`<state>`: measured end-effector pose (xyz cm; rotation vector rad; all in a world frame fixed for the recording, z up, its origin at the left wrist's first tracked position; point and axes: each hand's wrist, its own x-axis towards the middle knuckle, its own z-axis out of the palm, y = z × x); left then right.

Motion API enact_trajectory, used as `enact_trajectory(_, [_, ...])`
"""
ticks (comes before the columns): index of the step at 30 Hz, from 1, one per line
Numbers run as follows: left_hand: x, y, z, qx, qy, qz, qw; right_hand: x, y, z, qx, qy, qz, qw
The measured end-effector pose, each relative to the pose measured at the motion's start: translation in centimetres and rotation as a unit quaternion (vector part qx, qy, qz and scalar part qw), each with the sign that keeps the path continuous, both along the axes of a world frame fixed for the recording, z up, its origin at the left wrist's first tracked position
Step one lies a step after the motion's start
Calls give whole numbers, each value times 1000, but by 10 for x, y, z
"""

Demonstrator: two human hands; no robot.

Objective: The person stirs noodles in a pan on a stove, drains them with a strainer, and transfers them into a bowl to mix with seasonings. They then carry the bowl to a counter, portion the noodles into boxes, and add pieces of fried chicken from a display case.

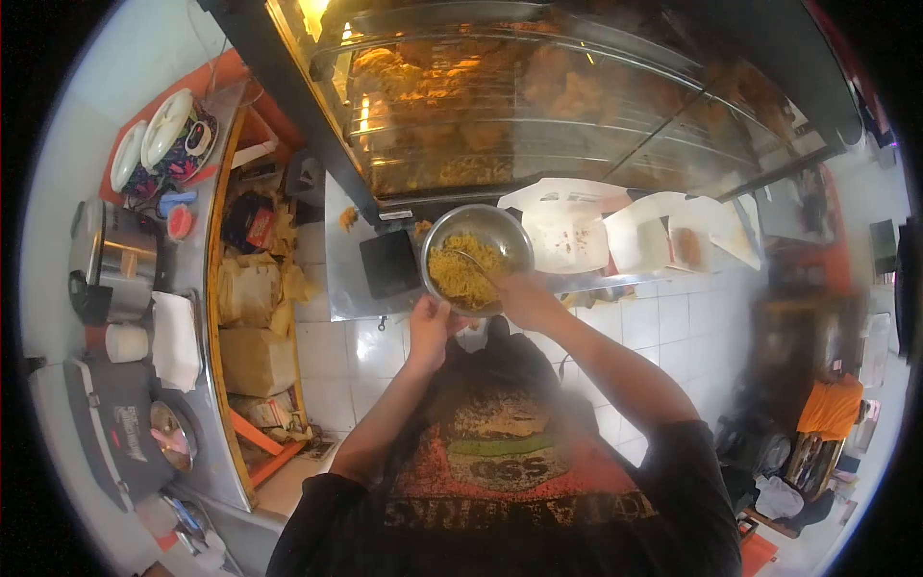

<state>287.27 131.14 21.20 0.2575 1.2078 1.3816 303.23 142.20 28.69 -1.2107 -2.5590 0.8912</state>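
Note:
A round metal bowl (520, 231) holding yellow shredded or grain-like food (461, 274) stands at the front edge of the metal counter. My left hand (429, 325) grips the bowl's rim at its lower left. From the right, my right hand (524, 300) is closed on the handle of a metal utensil (473, 260) whose far end is in the food; its tip is hidden. Right of the bowl lie open white cardboard boxes (567, 236), the nearest with crumbs inside. A dark square object (388, 263) lies just left of the bowl.
A lit glass display cabinet (461, 106) with fried food stands behind the counter (348, 300). The left side table (216, 385) carries cookers (123, 252), a white container and a metal bowl. Under it are paper bags (258, 361). An orange cloth (829, 409) hangs at right.

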Motion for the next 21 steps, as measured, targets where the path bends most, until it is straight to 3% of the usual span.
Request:
enact_trajectory(9, [2,-4,-8,9,-25,10,1000,15,-38,35,-39,-41,-49,997])
enact_trajectory(12, [3,-3,-6,8,-22,10,1000,12,-45,35,-141,-79,-118,980])
enact_trajectory(15, [5,-1,-9,-1,-24,7,1000,6,-58,20,-79,-142,-60,985])
enact_trajectory(18, [7,0,-10,12,-19,5,1000,-6,-56,0,-110,-168,-67,977])
enact_trajectory(21, [6,0,-5,20,-33,-3,999,1,-45,-16,-46,-101,-31,993])
